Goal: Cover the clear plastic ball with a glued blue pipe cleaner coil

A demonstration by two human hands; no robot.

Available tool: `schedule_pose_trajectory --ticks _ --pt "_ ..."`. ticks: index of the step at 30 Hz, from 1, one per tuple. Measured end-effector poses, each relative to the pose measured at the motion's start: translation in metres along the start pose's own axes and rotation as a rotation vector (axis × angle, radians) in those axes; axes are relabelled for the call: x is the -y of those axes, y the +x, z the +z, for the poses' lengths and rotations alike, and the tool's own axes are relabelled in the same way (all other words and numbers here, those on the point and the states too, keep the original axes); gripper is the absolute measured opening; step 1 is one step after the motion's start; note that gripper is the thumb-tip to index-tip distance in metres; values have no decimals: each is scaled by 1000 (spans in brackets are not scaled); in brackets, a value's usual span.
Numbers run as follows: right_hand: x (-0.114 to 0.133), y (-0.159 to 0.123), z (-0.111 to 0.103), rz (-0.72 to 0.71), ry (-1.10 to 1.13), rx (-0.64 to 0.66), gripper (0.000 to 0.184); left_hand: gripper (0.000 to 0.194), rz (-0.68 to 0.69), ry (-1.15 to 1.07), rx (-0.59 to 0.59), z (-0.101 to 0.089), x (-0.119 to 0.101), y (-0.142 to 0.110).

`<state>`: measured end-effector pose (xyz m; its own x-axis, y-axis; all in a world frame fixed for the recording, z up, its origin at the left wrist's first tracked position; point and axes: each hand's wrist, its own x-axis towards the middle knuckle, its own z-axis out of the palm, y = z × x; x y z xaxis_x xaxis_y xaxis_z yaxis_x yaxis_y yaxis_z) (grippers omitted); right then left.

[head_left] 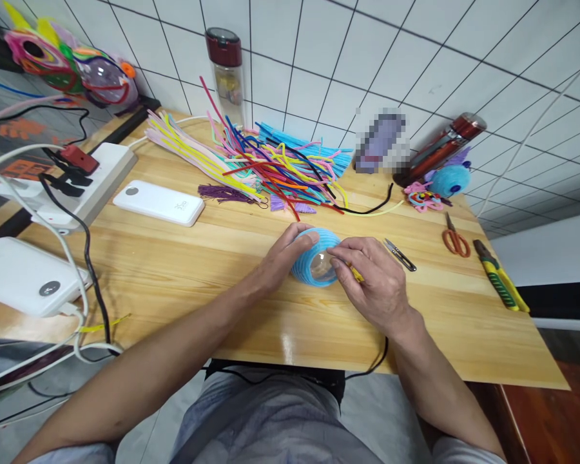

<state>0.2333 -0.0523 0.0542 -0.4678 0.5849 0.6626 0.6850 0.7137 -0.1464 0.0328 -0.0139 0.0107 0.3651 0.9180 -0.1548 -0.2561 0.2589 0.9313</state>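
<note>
A round clear shell wrapped in rings of light blue pipe cleaner (305, 269) sits near the middle of the table, its uncovered round part facing up towards me. My left hand (281, 258) is closed on its left side, thumb lying over the blue rings. At the right edge of the shell, my right hand (377, 283) is closed in a pinch. A bit of something yellow (356, 273) shows between its fingers; its kind is hidden. Thread snips (400, 255) lie just beyond my right hand.
A heap of coloured pipe cleaners (280, 161) lies at the back. Orange-handled scissors (455, 240) and green-yellow pliers (500, 277) lie right. A white power bank (159, 202), a power strip (101, 180) and cables are left. A bottle (225, 71) and a red flask (439, 148) are by the wall.
</note>
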Motion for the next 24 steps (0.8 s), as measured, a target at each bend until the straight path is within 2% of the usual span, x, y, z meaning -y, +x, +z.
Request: schedule_pose_trajectory --ticks 4,12,19,24 --pt "-3 -1 2 4 2 -8 20 58 -19 44 -41 2 -2 1" --pt "-9 -1 2 19 -20 -22 20 54 0 15 -135 2 -1 3" --pt "-10 -3 2 42 -18 -33 20 55 21 -25 -140 1 1 1" --pt "-9 -3 2 77 26 -61 23 56 -18 -90 -118 3 -2 -1"
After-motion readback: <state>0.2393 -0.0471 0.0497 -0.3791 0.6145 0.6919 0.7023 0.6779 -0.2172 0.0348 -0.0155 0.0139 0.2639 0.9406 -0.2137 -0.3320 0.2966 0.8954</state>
